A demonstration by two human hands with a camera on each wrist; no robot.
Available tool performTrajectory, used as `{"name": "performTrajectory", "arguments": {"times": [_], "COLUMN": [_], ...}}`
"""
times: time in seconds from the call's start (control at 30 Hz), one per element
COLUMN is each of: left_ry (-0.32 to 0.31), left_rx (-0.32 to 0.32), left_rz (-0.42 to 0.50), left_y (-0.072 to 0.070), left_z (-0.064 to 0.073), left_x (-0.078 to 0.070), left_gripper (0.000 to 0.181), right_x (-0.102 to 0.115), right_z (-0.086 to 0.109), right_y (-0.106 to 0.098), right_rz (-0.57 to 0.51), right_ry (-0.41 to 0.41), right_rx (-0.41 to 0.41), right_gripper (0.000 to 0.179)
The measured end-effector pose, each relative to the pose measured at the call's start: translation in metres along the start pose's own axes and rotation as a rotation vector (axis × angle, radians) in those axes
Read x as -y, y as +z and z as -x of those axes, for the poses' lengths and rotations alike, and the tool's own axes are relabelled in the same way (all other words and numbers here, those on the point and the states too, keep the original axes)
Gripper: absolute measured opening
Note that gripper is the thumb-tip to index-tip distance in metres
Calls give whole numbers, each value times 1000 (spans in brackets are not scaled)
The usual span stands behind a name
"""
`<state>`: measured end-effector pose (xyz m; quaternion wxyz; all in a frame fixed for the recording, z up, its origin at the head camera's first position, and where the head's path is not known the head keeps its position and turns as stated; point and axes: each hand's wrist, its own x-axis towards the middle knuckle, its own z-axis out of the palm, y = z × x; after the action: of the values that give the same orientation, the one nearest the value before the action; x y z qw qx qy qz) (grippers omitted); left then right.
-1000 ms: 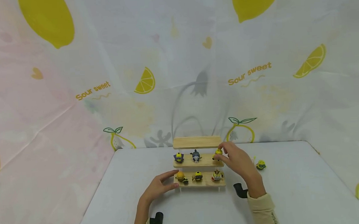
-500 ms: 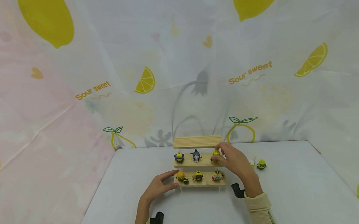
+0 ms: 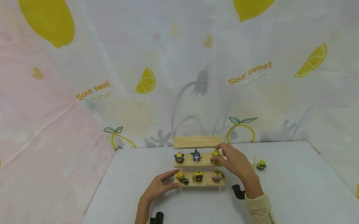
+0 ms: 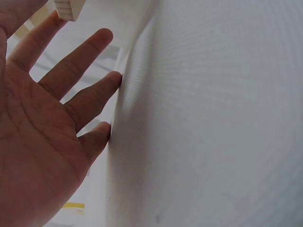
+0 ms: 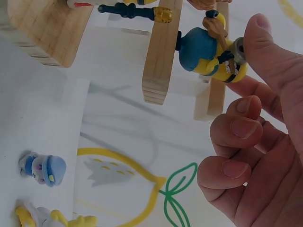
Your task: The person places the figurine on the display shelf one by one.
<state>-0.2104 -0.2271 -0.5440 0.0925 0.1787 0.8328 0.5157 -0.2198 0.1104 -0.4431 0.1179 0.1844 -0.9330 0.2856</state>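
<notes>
A wooden three-tier display shelf (image 3: 197, 142) stands on the table, minion figurines on its lower two tiers. My left hand (image 3: 159, 187) holds the left end of the lowest tier between thumb and forefinger; in the left wrist view the other fingers of that hand (image 4: 47, 127) spread out straight. At the middle tier's right end, my right hand (image 3: 236, 161) pinches a yellow minion figurine (image 3: 216, 153). The right wrist view shows its blue overalls and small guitar, the thumb at the goggles of this figurine (image 5: 195, 49) and the forefinger partly hidden behind.
Beside it on the middle tier are a grey figurine (image 3: 196, 155) and a caped one (image 3: 179, 157). Three more line the lowest tier. Right of the shelf, a yellow-green figurine (image 3: 261, 164) and a whitish one (image 3: 251, 162) rest on the white table (image 3: 293, 187). A lemon-print cloth (image 3: 179, 112) hangs behind.
My right hand has shifted slightly left along the middle tier with the figurine, then stayed nearly still over the last half second. The left hand keeps its place at the shelf.
</notes>
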Motion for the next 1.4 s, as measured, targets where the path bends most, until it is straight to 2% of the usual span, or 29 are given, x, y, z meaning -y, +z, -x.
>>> {"name": "performTrajectory", "arguments": {"times": [0.47,0.97,1.2,1.4], "left_ry": [-2,14,5,-6], "left_rx": [-1,-1,5,5], "left_rz": [-1,6,3,-2], "left_y": [0,0,0,0], "left_z": [1,2,1,1], "left_x": [-2,-4,-5,-4], "left_gripper": [54,55,56,58], "right_x": [-1,-3,-13,-25], "right_z": [4,6,10,18], "right_y": [0,-1,-11,-23], "right_rz": [2,19,-67,-130], "right_ry": [-46,-14,-14,-16], "right_rx": [-23,13,41,26], "right_gripper": [43,46,46,41]}}
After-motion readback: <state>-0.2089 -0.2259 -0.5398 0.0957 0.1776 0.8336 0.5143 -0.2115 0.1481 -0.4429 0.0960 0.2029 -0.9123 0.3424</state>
